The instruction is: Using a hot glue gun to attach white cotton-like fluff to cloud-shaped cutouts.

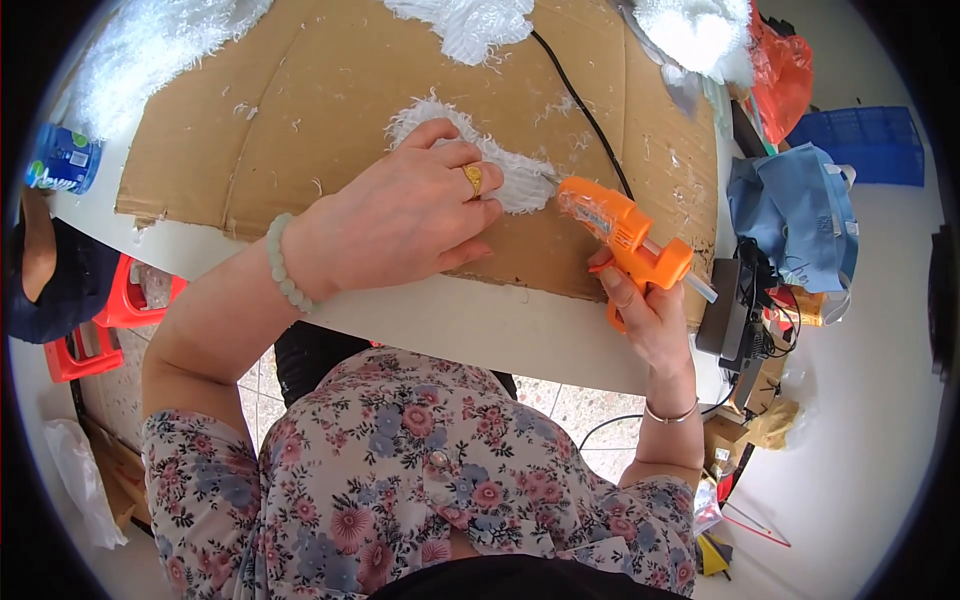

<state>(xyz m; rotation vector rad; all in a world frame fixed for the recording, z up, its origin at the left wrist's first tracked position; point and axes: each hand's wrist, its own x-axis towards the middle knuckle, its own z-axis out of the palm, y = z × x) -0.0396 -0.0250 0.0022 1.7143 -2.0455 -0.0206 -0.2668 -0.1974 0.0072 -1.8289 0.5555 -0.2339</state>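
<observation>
A piece of white shaggy fabric (520, 180) lies on the brown cardboard, its fringe fuzzy along the far edge. Over its near left side is my left hand (420, 205), fingers bent down onto it; the thumb is hidden. My right hand (648, 315) is wrapped round the handle of an orange glue gun (620, 225), with a finger at the red trigger. The gun's nozzle points left and meets, or nearly meets, the right end of the fabric. A pale glue stick (700, 288) pokes out of its back.
Cardboard (330, 110) covers most of the white table (440, 320). More white shaggy pieces (465, 25) lie along the far side, near a black cable (580, 95). A blue-labelled container (65, 160) stands at left; a blue bag (795, 215) is at right. Another person's arm (38, 245) shows far left.
</observation>
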